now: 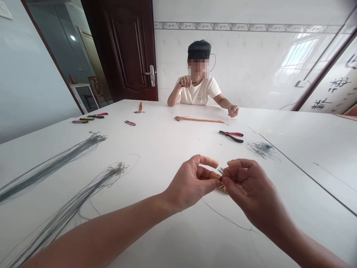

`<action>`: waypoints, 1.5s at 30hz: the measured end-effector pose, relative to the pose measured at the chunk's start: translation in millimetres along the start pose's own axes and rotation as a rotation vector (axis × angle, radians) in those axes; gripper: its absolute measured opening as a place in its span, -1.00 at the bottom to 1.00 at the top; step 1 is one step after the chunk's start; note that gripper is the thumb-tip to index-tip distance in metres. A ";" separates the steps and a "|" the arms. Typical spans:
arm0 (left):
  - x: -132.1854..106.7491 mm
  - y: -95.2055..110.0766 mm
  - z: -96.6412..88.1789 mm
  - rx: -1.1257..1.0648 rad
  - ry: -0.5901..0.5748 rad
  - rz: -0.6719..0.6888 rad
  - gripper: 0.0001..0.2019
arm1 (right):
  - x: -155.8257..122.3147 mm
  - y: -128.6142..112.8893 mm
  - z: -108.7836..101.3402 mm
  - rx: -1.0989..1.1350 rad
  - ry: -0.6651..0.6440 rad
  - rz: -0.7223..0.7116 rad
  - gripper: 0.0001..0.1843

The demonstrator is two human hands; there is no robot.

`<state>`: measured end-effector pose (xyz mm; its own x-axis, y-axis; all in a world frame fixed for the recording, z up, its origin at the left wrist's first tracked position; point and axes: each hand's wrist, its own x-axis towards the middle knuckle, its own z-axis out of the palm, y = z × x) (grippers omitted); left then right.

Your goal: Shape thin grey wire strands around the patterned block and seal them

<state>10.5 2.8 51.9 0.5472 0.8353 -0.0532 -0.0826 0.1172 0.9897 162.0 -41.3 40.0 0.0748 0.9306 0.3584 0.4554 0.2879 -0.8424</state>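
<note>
View: head camera, looking forward and down across a white table.
Hands: the left hand and the right hand are held close together, with fingertips touching.
Fingers: both sets are closed in a pinch, gripping a small gold-coloured piece.
Held piece: it is seen between the hands, partly hidden by the fingers.
Nearest items: red-handled pliers and a tangled grey wire clump are laid beyond the right hand.
Left of hands: two long grey wire bundles are spread on the table.
Opposite: a seated person is shown across the table, beyond an orange cord bundle.
</note>
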 end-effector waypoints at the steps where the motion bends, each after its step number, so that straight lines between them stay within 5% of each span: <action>1: 0.0 -0.9 0.1 0.018 -0.003 0.002 -0.65 | 0.0 0.6 0.1 -0.007 0.000 -0.003 -0.83; 7: 0.7 2.3 -3.8 0.251 0.058 0.124 -0.70 | 2.4 2.2 -2.5 0.047 -0.028 0.014 -0.73; 19: -4.7 3.1 -4.6 0.522 -0.019 0.240 -0.74 | 2.4 -2.5 -3.7 0.040 -0.181 0.017 -0.73; 34: -6.7 -4.1 2.9 0.260 0.037 0.179 -0.71 | 1.4 1.7 -3.9 0.019 -0.123 0.002 -0.67; 41: -4.4 7.1 -5.4 0.419 0.057 0.244 -0.63 | 1.6 -4.0 -4.7 0.013 -0.120 0.037 -0.66; 45: -7.1 12.9 -5.5 0.474 -0.028 0.249 -0.67 | 1.6 -6.9 -2.6 0.038 -0.143 0.037 -0.67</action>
<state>0.9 1.4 64.3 0.5813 0.7916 0.1882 0.1691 -0.3438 0.9237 161.4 -42.4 47.4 -0.0372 0.9627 0.2680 0.4206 0.2583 -0.8697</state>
